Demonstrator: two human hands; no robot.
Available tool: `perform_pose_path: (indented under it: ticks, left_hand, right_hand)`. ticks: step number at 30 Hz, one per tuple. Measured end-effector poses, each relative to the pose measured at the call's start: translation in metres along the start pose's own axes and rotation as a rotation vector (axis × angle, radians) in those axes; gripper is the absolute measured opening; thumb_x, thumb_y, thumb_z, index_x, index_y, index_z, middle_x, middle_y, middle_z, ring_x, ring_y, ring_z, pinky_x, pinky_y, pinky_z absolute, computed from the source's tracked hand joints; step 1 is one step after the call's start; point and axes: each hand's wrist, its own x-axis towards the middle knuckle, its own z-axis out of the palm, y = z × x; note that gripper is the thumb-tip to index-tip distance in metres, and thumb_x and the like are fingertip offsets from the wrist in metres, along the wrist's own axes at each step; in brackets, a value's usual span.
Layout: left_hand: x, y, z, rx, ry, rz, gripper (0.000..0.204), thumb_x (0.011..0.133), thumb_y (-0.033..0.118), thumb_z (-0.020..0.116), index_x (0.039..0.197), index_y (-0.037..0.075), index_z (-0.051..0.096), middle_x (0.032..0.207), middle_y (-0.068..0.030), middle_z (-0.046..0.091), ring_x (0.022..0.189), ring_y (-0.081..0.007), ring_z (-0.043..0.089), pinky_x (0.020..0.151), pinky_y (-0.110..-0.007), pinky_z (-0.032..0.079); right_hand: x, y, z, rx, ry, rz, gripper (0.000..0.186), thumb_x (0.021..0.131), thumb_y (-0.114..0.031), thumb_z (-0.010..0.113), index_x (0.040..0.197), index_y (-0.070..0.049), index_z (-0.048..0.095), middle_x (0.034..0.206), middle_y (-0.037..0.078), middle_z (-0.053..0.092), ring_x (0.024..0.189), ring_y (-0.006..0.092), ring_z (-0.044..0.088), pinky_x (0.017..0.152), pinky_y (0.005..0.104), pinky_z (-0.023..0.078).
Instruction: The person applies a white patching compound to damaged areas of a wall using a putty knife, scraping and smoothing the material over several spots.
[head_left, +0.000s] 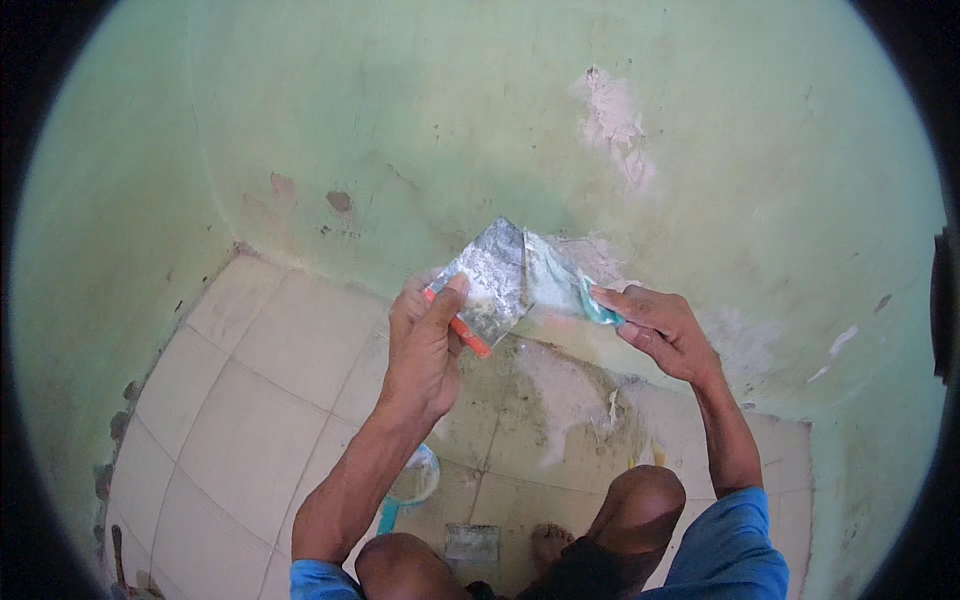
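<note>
The left hand (420, 335) pinches a square metal scraper (490, 275) by its orange edge (472, 338); the thumb lies on top, maybe to keep it flat and steady; the right hand (665, 330) pinches a teal scraper (555, 280) between thumb and fingers, perhaps so it can tilt easily; the two blades meet side by side, in front of the low part of the green wall (400, 110); I cannot tell if they touch the wall; the metal is grey, thin and smeared with white paste; the teal one looks pasty too; a rough, pale patch (612, 120) sits higher up; a round tub (436, 478) stands near the left arm, on square, dirty tiles (275, 390).
</note>
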Motion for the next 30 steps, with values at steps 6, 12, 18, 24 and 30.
perform_pose_path:
  ticks: [6,12,18,24,30]
  left_hand:
    - [-0.015,0.001,0.002,0.095,-0.031,0.112,0.022,0.093,0.011,0.059,0.11,0.001,0.048,0.099,-0.0061,0.059,0.091,-0.0096,0.057,0.079,-0.027,0.047]
    - [0.002,0.005,0.005,0.383,-0.046,0.257,0.019,0.094,0.012,0.058,0.107,0.002,0.049,0.089,-0.0022,0.055,0.079,-0.0057,0.051,0.067,-0.023,0.044]
    - [-0.01,0.024,-0.009,0.657,0.043,0.322,0.018,0.095,0.014,0.055,0.105,0.001,0.048,0.083,-0.0018,0.05,0.068,-0.0062,0.046,0.058,-0.023,0.041]
    - [-0.063,0.025,-0.009,0.722,0.147,0.239,0.016,0.093,0.009,0.056,0.104,0.001,0.048,0.082,-0.004,0.051,0.069,-0.0078,0.049,0.06,-0.024,0.043]
    - [-0.141,0.031,-0.022,0.725,0.059,0.225,0.02,0.088,-0.003,0.056,0.103,-0.001,0.043,0.086,-0.0113,0.057,0.07,-0.0124,0.057,0.063,-0.026,0.05]
  right_hand:
    - [-0.024,0.021,-0.015,-0.499,0.095,0.189,0.044,0.089,-0.012,0.055,0.133,-0.017,0.054,0.078,0.012,0.054,0.068,0.0281,0.054,0.062,0.0378,0.044]
    - [-0.02,-0.031,-0.041,-0.834,0.055,-0.104,0.049,0.083,-0.011,0.056,0.13,-0.025,0.057,0.085,0.006,0.057,0.074,0.0258,0.056,0.062,0.039,0.045]
    - [0.007,-0.062,-0.05,-1.296,-0.092,-0.019,0.058,0.078,-0.001,0.057,0.129,-0.028,0.058,0.092,0.004,0.055,0.084,0.0223,0.053,0.067,0.0347,0.044]
    - [0.071,0.01,-0.136,-1.436,0.141,0.092,0.06,0.085,0.002,0.049,0.136,-0.03,0.05,0.104,0.01,0.054,0.09,0.0252,0.056,0.072,0.0385,0.047]
    - [0.133,0.069,-0.144,-1.401,0.15,0.002,0.062,0.086,0.002,0.049,0.137,-0.031,0.048,0.103,0.01,0.053,0.09,0.0255,0.056,0.071,0.0387,0.048]
